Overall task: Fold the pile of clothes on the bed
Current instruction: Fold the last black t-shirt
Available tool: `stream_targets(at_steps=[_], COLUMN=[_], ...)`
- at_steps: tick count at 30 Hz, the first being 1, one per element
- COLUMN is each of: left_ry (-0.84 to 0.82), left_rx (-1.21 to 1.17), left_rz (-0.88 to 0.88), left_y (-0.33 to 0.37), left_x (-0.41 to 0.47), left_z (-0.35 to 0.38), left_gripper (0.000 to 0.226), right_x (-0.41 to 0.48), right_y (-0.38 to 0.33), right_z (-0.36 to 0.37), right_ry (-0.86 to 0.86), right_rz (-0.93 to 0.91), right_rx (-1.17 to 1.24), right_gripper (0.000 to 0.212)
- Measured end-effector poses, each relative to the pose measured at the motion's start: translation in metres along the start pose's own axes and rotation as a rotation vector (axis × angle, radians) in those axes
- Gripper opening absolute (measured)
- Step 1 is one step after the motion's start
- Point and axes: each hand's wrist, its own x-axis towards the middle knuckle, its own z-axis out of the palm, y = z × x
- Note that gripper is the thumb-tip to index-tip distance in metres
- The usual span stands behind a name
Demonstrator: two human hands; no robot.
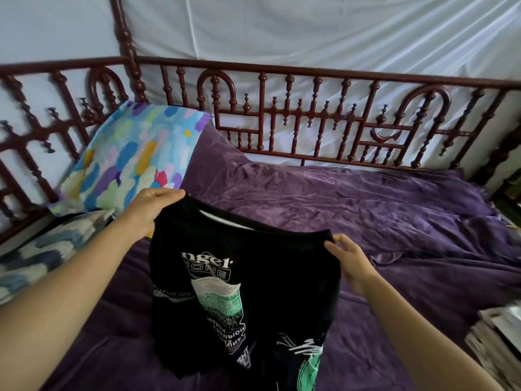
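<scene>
Grip: the black T-shirt point(239, 292) was held up by its top edge, with the left hand point(153, 207) clenched round the far left corner and the right hand point(346, 261) pinching the near right corner between thumb and fingers.
Shirt: it was hung in the air over the middle of the bed, print toward the camera, with the collar opening shown between the two hands. Its lower part was cut off by the picture's edge, so whether the hem touched the bed could not be told.
Lie of the cloth: the top edge was slanted, the left corner set higher and farther. The body was bunched narrow with folds running down it, and the sleeves could not be made out.
Step in hand: this was judged to be the shaking out, before any fold was made.
Done well: the grips would best be shifted outward to the shoulder seams, the top edge levelled and drawn taut, and the shirt laid print down and smoothed before the sleeves were turned in.
Risk: if it were laid down bunched like this, creases would likely be folded in.
Bedcover: the purple cover point(366, 207) was rumpled, most of all to the far right.
Pillows: a bright painted pillow point(132, 153) was propped at the far left, with a blue-and-white one point(42, 249) nearer.
Rail: a dark red turned rail point(310, 117) was set along the far side.
Right edge: a stack of papers point(496, 334) was partly shown.
Pile: the rest of the clothes was not shown.
</scene>
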Motion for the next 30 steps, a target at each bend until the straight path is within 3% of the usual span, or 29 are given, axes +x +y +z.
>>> stream_targets(at_steps=[2, 4, 5, 7, 8, 9, 10, 12, 14, 16, 19, 24, 25, 27, 30], left_ry=[0.018, -0.048, -0.110, -0.234, -0.275, -0.270, -0.224, -0.081, -0.027, -0.044, -0.093, -0.051, -0.085, -0.228, -0.497], left_rx=[-0.213, -0.272, -0.234, 0.070, 0.290, 0.452, 0.519, 0.414, 0.156, 0.042, 0.300, 0.747, 0.813, 0.842, 0.775], left_rz=[-0.036, -0.028, -0.005, 0.049, 0.054, 0.058, 0.050, 0.034, -0.032, -0.080, -0.016, 0.071, 0.056, -0.015, -0.281], left_y=[0.007, 0.010, 0.013, 0.012, 0.007, 0.002, -0.003, -0.006, -0.009, -0.011, -0.024, -0.055, -0.062, -0.069, -0.063], left_x=[0.000, 0.001, -0.002, -0.006, -0.004, -0.003, -0.002, -0.002, 0.000, 0.001, 0.000, -0.002, -0.003, -0.011, -0.024], left_z=[0.006, 0.006, 0.004, -0.004, -0.010, -0.014, -0.014, -0.011, -0.007, -0.008, -0.012, -0.015, -0.013, -0.007, -0.006], left_gripper=[0.053, 0.053, 0.046, 0.024, 0.038, 0.041, 0.029, 0.004, 0.010, 0.021, 0.041, 0.028, 0.028, 0.025, 0.015], right_x=[0.004, 0.007, 0.007, 0.006, 0.006, 0.004, 0.005, 0.004, 0.004, 0.003, -0.001, -0.011, -0.015, -0.022, -0.029], right_y=[-0.013, -0.027, -0.035, -0.046, -0.048, -0.049, -0.047, -0.044, -0.043, -0.042, -0.035, -0.006, -0.003, 0.006, 0.007], right_z=[0.003, 0.003, 0.002, -0.004, -0.007, -0.009, -0.010, -0.009, -0.006, -0.005, -0.008, -0.019, -0.018, -0.018, -0.028], right_ry=[0.068, 0.121, 0.138, 0.156, 0.163, 0.167, 0.172, 0.177, 0.193, 0.224, 0.273, 0.209, 0.163, 0.064, -0.061], right_rz=[-0.071, -0.128, -0.137, -0.135, -0.133, -0.132, -0.135, -0.146, -0.154, -0.141, -0.107, 0.134, 0.221, 0.378, 0.514], right_rx=[0.046, 0.087, 0.109, 0.096, 0.079, 0.064, 0.049, 0.018, -0.005, -0.013, -0.160, -0.639, -0.650, -0.538, -0.470], right_gripper=[0.020, 0.018, 0.017, 0.015, 0.014, 0.013, 0.013, 0.014, 0.015, 0.015, 0.013, 0.012, 0.005, 0.013, 0.012])
